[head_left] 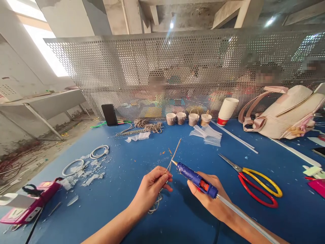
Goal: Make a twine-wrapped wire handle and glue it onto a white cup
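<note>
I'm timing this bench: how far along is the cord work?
Done, it seems: the cord is one straight stem at its upper end. In hand: the left hand pinches its lower strands, while the right hand holds the glue gun, nozzle at the cord. Remaining, probably: the loose loops below the left hand and the bundled cord behind.

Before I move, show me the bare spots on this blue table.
The widest seems to lie between the plastic scraps and the left hand; a smaller one separates the glue gun from the scissors. It is crowded along the back, from phone to backpack, and around the power strip.
</note>
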{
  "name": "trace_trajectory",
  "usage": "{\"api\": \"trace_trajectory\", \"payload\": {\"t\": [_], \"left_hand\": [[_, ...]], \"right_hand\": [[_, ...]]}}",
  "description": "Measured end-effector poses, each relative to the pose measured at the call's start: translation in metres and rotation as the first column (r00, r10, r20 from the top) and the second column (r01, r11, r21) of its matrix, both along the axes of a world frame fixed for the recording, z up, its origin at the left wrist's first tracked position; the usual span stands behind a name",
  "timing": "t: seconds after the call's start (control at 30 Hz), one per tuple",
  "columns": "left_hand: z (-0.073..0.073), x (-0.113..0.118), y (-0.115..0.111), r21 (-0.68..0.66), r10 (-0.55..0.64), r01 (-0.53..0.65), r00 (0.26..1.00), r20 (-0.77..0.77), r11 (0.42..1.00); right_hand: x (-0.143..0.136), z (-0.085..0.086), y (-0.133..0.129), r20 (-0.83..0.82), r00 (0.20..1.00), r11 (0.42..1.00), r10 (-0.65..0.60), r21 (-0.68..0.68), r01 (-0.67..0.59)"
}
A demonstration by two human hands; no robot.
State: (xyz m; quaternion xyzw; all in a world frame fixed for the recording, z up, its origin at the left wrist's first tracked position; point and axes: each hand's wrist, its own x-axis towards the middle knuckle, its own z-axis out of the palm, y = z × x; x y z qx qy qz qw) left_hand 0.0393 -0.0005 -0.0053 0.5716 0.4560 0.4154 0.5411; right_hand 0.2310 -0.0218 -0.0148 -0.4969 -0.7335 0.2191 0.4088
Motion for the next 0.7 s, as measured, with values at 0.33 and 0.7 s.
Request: {"api": "trace_trajectory", "payload": {"t": [0.33,0.7], "left_hand": [[-0.004,-0.005,0.005,-0.067,0.016,-0.01,0.995,0.096,0.998],[-0.003,-0.007,0.006,-0.214,0.071,-0.023,0.973,0.221,0.977]], "right_hand": [[0.011,-0.006,0.009,-0.212,0.961,0.943,-0.178,-0.317,0.104],[0.019,-0.03,0.061,0.192,0.926,0.909,-0.325,-0.205,0.362]]}}
